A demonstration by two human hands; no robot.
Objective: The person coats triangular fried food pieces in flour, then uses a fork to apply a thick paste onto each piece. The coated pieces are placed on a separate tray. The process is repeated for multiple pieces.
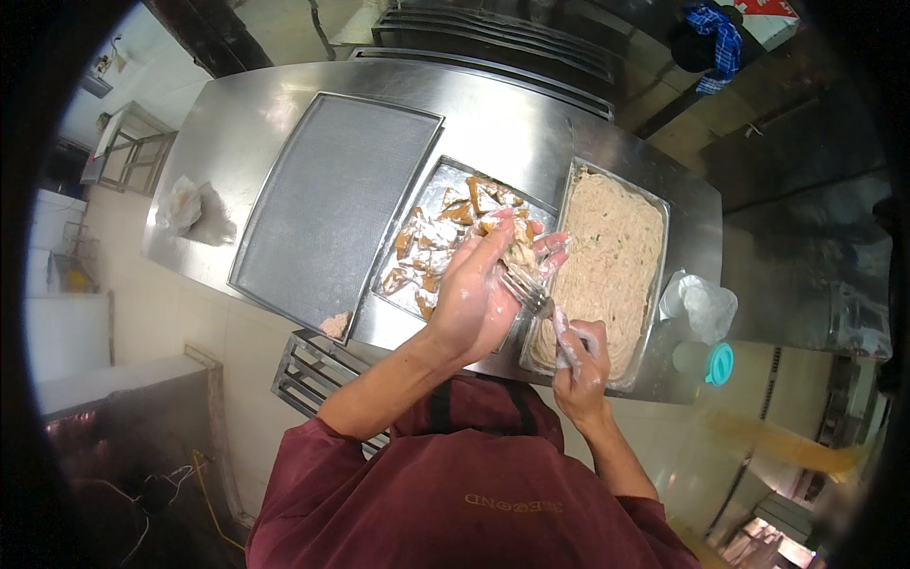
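My left hand (473, 295), dusted with white flour, cradles a brown fried tofu piece (522, 245) with pale filling showing on it. A metal fork (527, 290) is gripped in my right hand (583, 355), its tines against the filling. Beneath my left hand is a metal tray (444, 169) of floured tofu pieces (419, 245), many of them triangular; part of it is hidden by the hand. To the right, a deep metal pan (667, 235) is filled with pale pinkish minced paste (608, 242) with green flecks.
A mesh tray (334, 199) lies left on the steel table (505, 92), a lump of paste (336, 326) at its near corner. A crumpled plastic bag (181, 206) sits far left. Right of the pan are another plastic bag (711, 306) and a container with a turquoise lid (720, 364).
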